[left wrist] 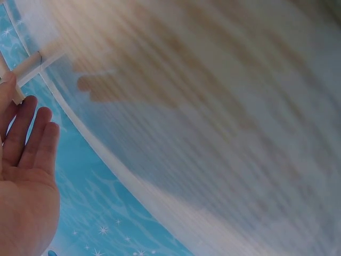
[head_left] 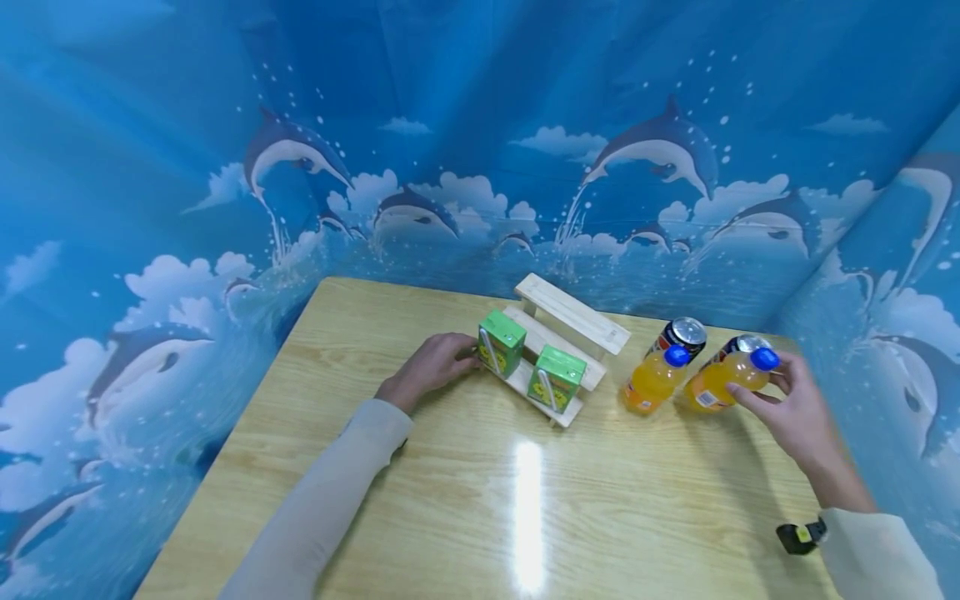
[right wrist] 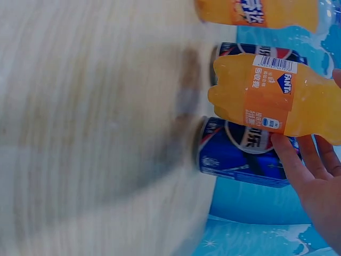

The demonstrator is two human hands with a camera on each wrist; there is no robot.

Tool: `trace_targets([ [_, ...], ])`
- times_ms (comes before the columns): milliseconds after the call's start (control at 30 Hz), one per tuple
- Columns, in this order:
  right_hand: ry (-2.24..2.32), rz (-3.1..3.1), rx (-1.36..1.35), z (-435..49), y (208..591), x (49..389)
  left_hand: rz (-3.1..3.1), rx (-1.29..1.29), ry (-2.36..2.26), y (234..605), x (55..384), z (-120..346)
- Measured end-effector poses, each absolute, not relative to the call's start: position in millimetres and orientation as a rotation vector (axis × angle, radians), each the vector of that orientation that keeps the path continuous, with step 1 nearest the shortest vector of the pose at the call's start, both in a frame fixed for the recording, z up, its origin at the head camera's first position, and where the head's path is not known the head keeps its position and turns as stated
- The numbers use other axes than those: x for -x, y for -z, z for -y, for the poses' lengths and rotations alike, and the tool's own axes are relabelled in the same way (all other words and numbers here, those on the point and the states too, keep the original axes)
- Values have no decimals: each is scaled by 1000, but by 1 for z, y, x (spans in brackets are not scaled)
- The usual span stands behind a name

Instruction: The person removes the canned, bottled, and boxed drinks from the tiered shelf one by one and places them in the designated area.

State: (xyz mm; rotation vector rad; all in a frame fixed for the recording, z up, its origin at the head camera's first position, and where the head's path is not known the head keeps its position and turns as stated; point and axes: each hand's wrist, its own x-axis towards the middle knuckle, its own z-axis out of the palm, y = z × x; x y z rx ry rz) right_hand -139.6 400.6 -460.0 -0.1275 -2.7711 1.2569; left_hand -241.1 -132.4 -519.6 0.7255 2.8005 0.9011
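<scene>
In the head view, my left hand (head_left: 438, 367) is at the left end of a stepped wooden stand (head_left: 573, 310), thumb and forefinger on the end of its lowest step. The left wrist view shows that hand's other fingers (left wrist: 40, 144) extended. Two green juice boxes (head_left: 501, 343) with straws stand on the lowest step. My right hand (head_left: 798, 408) grips an orange soda bottle (head_left: 723, 383) near its blue cap, thumb on the near side. A second orange soda bottle (head_left: 651, 385) stands just left of it. Soda cans (right wrist: 242, 152) are close behind the bottles.
The wooden table (head_left: 420, 517) reaches back to a blue dolphin-print curtain (head_left: 465, 125), which also hangs along both sides. The stand's two upper steps hold nothing. A black wrist strap (head_left: 801, 536) shows at my right sleeve.
</scene>
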Motion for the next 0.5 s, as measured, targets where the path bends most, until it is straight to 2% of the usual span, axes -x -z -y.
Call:
trace_targets([
  [500, -1288, 2732, 124, -402, 483, 143, -2793, -724, -919, 520, 241, 133],
])
